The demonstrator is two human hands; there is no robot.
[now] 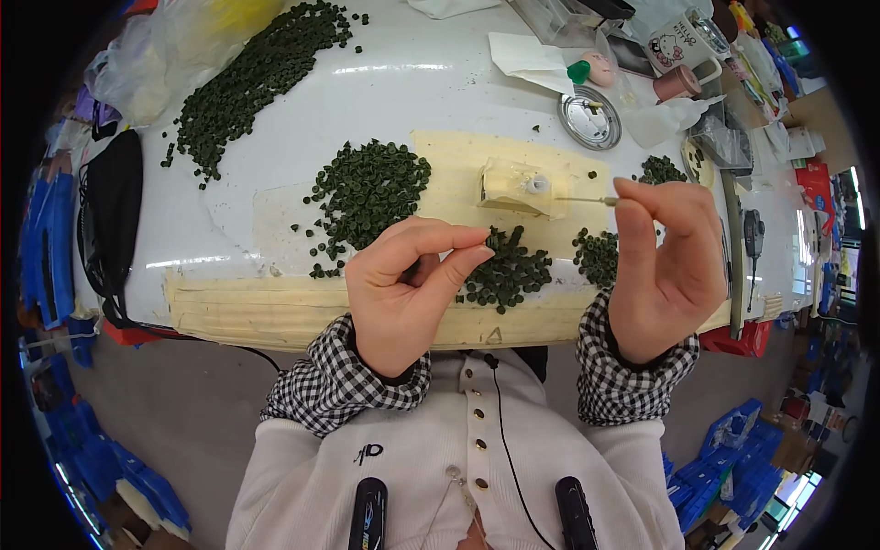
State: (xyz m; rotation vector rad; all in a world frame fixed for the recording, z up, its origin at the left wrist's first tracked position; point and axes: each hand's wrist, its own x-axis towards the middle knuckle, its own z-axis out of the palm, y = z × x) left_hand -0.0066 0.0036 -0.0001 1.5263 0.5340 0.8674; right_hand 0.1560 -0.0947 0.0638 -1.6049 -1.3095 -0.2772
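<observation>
Surface (394,82): white, glossy, curved by the lens, with tan tape strips (275,307) along its near edge and a tan taped patch at centre.

Left margin: black bag (110,215) hanging at the surface's side; clear plastic bags (156,55) at the far left corner; blue crates (46,247) on the floor below.

Far left: long heap of small dark green discs (252,73). Centre left: rounder pile of the same discs (367,188). Centre: smaller pile (509,270) just beyond the hands; another cluster (598,257) to its right.

Centre right: small cream block fixture (518,188) on the taped patch. Beyond it, a round metal tin (590,117), a white paper sheet (527,57), a printed mug (678,44).

Open room: bare white between the two left heaps; the right end is crowded.

Left hand (403,293): raised over the near edge, palm toward the body, grip closed thumb to forefinger on something too small to identify, just beside the centre pile.

Right hand (665,266): raised upright, thumb and forefinger pinched on a thin pin (587,200) that points left toward the fixture, tip close to it.

Both cuffs are black-and-white check.
</observation>
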